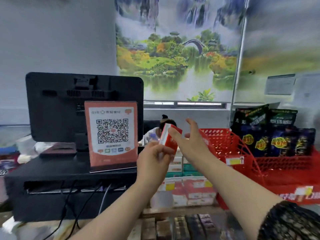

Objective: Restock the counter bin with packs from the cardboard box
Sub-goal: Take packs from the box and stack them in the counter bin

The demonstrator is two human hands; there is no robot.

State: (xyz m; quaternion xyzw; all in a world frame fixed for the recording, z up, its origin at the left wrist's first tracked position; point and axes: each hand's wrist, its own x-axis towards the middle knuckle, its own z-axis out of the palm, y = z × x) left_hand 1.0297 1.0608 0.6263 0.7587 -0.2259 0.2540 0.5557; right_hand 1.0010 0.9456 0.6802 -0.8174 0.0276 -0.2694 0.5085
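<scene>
Left hand (152,158) is pinching a red pack (170,144) upright, over stacked packs (192,189) beside the red mesh basket (230,144). Right hand (189,142) is holding its fingers spread wide, thumb touching the pack.

**Red pack between two hands**

The left hand (153,160) pinches the lower end of a tilted red pack (169,144). The right hand (189,141) is spread open beside it, thumb against the pack. A red basket (230,146) stands to the right.

My left hand (154,158) raised, fingers curled, pinching red pack (168,144). My right hand (188,141) beside it, fingers spread straight, thumb against pack. Both forearms extended forward.
</scene>
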